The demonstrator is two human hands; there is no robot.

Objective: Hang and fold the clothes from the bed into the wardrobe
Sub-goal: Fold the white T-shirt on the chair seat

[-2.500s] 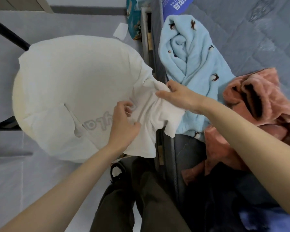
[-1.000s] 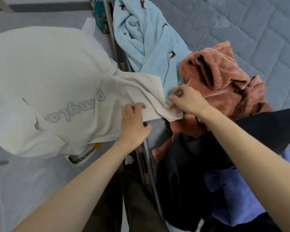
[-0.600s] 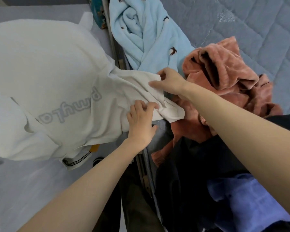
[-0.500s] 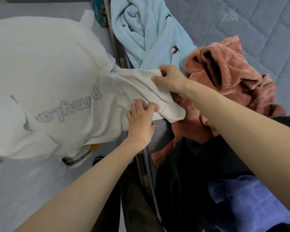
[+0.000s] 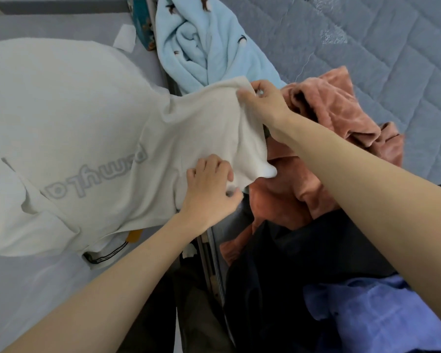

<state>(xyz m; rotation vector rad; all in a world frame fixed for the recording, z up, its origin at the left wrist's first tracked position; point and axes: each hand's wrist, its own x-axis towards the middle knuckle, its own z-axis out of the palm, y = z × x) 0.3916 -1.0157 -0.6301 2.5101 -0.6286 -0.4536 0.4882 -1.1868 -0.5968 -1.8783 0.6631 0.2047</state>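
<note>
at the bed's edge: a white t-shirt (image 5: pixel 87 123) is held spread out, most of it over the grey floor (image 5: pixel 36 289) to the left, its right end reaching across the metal bed rail (image 5: pixel 211 256) onto the pile of clothes.
writing: grey outlined letters run across the shirt, upside down from this view; they seem to end in "myla", and the rest i cannot read for sure.
labels: a neck strip with a dark dashed line (image 5: pixel 105 256) hangs at the shirt's lower edge, with an orange tag (image 5: pixel 134 235) just beside it; no print on either can be made out.
left hand (image 5: pixel 209 184): fingers curled, pinching the shirt's cloth near its lower right edge.
right hand (image 5: pixel 262 103): thumb and fingers pinch the shirt's upper right corner, lifting it above the pile.
under the shirt's end: a light blue fleece garment (image 5: pixel 214 47) with small brown motifs, and a salmon plush garment (image 5: pixel 336 110); the shirt covers part of each.
nearer the body: a black garment (image 5: pixel 290 276) and a blue-violet garment (image 5: pixel 379 314), both crumpled and touching each other.
bed: a grey quilted mattress (image 5: pixel 392 47).
floor side: a teal printed box (image 5: pixel 141 24) against the rail, its print too small to read, and a white paper slip (image 5: pixel 124 38) beside it.
in the way: the right forearm crosses over the salmon plush and the black garment.
</note>
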